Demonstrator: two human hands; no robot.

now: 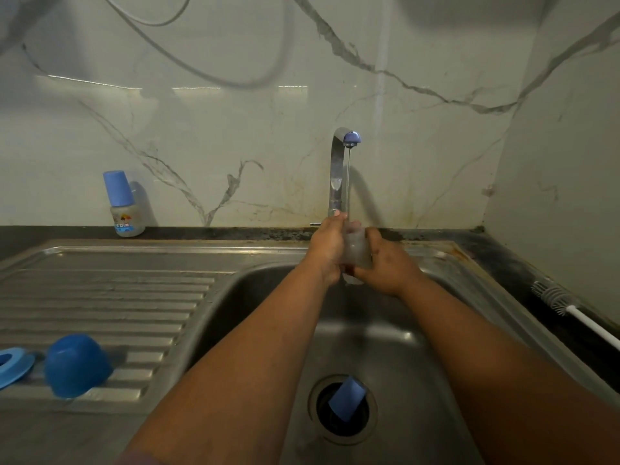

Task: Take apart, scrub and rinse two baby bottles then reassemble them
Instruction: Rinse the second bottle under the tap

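Observation:
Over the steel sink basin (235, 317) both hands hold a clear baby bottle body (356, 250) under a thin stream of water from the tap (339, 169). My left hand (327, 246) grips its left side and my right hand (385, 263) curls round its right side. A second bottle (124, 206), assembled with a blue cap, stands on the counter by the wall at the left. A blue cap (75, 364) and a blue collar ring (11, 364) lie on the drainboard. Another blue piece (347, 397) sits tilted in the drain opening.
A bottle brush (557, 300) with a white handle lies on the dark counter at the right. The ribbed drainboard (110, 297) fills the left side. A marble wall rises behind the tap, and a hose hangs across it at the top.

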